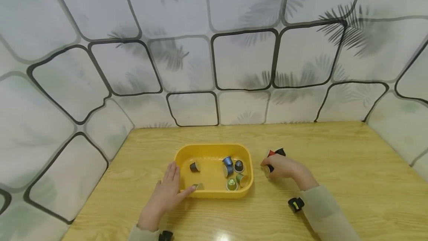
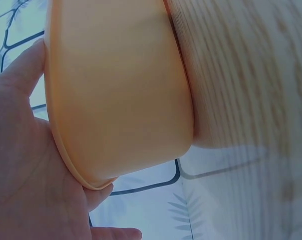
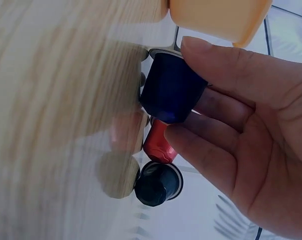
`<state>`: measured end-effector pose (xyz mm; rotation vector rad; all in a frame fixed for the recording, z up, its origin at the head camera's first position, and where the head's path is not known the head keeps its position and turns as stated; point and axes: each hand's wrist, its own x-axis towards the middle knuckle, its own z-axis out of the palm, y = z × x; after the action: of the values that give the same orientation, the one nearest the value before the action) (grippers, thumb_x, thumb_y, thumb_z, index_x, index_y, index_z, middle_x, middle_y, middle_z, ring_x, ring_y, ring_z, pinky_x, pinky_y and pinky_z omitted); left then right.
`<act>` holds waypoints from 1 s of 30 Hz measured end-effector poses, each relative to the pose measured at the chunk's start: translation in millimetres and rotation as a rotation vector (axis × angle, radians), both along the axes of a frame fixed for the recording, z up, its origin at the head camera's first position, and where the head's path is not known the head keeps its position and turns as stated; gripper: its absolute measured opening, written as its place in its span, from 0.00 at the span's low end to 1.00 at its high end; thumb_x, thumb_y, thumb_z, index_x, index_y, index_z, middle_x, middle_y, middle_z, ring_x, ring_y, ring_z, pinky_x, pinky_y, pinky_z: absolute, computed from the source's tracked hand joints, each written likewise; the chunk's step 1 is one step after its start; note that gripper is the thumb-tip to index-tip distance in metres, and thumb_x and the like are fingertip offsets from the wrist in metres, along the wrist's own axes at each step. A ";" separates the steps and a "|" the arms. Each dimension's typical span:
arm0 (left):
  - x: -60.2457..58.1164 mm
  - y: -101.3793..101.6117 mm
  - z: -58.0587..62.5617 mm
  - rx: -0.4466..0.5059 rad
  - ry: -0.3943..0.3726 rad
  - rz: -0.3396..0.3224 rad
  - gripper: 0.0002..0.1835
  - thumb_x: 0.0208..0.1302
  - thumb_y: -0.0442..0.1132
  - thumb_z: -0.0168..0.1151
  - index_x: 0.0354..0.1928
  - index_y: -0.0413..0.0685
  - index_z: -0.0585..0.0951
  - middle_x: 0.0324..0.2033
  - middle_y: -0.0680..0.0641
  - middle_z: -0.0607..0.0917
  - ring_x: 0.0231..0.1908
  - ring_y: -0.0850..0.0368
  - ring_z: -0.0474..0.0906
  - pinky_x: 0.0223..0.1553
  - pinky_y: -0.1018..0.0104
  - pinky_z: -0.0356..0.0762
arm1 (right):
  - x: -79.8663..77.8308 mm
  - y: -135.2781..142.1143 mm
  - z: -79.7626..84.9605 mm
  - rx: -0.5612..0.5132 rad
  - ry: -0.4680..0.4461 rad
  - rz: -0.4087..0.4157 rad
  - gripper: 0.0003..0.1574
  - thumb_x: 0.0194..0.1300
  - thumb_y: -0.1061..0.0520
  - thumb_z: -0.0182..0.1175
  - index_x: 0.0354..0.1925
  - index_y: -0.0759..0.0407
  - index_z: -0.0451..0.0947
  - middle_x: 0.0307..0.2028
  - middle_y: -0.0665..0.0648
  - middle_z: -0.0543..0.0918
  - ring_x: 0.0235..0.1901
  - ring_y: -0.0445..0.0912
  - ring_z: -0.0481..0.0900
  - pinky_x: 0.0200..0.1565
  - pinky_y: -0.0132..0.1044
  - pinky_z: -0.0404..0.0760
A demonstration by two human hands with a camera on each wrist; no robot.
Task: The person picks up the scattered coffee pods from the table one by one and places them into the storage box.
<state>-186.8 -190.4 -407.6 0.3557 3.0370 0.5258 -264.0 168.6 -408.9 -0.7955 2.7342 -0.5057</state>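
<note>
My right hand (image 1: pixel 284 167) pinches a dark blue coffee capsule (image 3: pixel 171 87) between thumb and fingers, close over the table to the right of the yellow tray (image 1: pixel 217 194). Just beyond it lie a red capsule (image 3: pixel 160 142) and a black capsule (image 3: pixel 158 184), side by side. At the tray's left front corner, my left hand (image 1: pixel 165 192) rests against the rim with fingers straight and thumb along the front edge. Inside the tray, two blue capsules (image 1: pixel 227 160), a dark grey one (image 1: pixel 239 166) and green ones (image 1: pixel 232 184) cluster at the right; a dark capsule (image 1: pixel 194 166) lies left.
A wooden table (image 1: pixel 254 218) bears everything. Patterned cloth walls (image 1: pixel 244 107) with leaf prints stand at its back and sides. Black wrist devices (image 1: pixel 296 204) show beside both sleeves. Another green capsule (image 1: pixel 199 186) lies by the tray's front wall, partly hidden.
</note>
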 end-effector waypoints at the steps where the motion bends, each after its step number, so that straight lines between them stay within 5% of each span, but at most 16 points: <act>1: 0.1 -0.1 0.0 0.002 -0.001 0.000 0.50 0.57 0.67 0.43 0.63 0.27 0.50 0.65 0.34 0.42 0.64 0.42 0.37 0.51 0.34 0.50 | 0.1 -0.2 -0.1 -0.001 0.002 0.002 0.20 0.48 0.66 0.63 0.44 0.65 0.77 0.41 0.57 0.79 0.45 0.54 0.74 0.45 0.47 0.72; 15: 1.6 1.7 3.7 0.006 -0.011 -0.004 0.49 0.58 0.66 0.44 0.63 0.27 0.50 0.65 0.33 0.43 0.64 0.42 0.38 0.51 0.34 0.50 | 0.4 -2.1 5.6 -0.029 0.067 0.062 0.20 0.51 0.65 0.62 0.45 0.67 0.76 0.42 0.59 0.79 0.44 0.54 0.75 0.44 0.46 0.73; 30: 0.0 1.0 1.1 0.017 -0.031 0.008 0.49 0.58 0.66 0.44 0.64 0.28 0.50 0.65 0.34 0.42 0.65 0.43 0.36 0.52 0.34 0.49 | 10.1 -1.8 30.3 -0.217 0.239 0.028 0.25 0.56 0.60 0.61 0.52 0.67 0.72 0.45 0.61 0.78 0.41 0.50 0.76 0.41 0.45 0.74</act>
<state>-186.8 -189.3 -406.5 0.3339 3.0074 0.5526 -253.8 166.8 -378.5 -1.0041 2.9133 -0.7570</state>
